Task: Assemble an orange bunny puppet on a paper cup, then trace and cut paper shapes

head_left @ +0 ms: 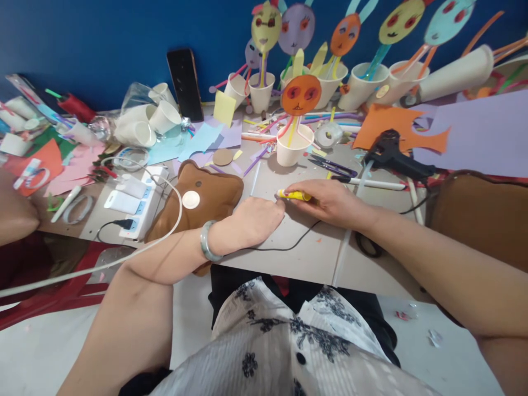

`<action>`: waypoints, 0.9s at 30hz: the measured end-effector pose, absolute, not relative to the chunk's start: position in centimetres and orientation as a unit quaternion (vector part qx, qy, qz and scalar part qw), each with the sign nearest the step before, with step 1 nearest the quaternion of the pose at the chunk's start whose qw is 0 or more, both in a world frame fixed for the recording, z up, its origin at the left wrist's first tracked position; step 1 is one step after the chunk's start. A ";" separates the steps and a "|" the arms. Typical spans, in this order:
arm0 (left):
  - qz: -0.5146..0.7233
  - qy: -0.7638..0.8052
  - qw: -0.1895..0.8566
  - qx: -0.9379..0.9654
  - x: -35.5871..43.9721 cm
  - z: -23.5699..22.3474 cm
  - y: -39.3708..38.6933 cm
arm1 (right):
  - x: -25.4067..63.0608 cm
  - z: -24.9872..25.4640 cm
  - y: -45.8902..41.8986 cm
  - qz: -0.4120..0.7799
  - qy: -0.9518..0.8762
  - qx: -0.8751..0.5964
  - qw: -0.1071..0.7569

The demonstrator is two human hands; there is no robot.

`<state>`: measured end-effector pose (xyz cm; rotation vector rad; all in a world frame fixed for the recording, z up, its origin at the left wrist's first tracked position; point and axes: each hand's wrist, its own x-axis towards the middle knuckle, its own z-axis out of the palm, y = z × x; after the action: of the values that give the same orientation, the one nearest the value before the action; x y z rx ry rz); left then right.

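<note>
The right hand (333, 204) grips a yellow tube (296, 195); left hand (256, 223) beside it.

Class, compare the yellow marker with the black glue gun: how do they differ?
The yellow marker is held in the right hand, while the black glue gun lies unheld, partly over orange paper. The marker is slim and straight; the glue gun is larger and pistol-shaped. Both are at the same table.
</note>
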<state>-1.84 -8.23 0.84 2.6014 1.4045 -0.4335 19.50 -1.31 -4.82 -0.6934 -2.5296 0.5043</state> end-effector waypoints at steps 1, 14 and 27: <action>-0.145 0.469 0.078 0.868 -1.8 0.9 -8.2 | 19.5 -4.9 -1.3 0.166 -0.930 -0.243 0.223; -0.122 0.464 0.080 0.874 -2.1 0.4 -8.2 | 20.5 -3.8 -0.2 0.005 -0.974 -0.156 0.163; -0.131 0.455 0.073 0.878 -2.0 0.1 -8.3 | 20.1 -3.8 -0.9 0.253 -0.885 -0.237 0.310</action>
<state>-2.05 -8.27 0.10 2.6362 1.3676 -0.3938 20.09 -0.93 -3.82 -0.6254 -2.3390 0.6688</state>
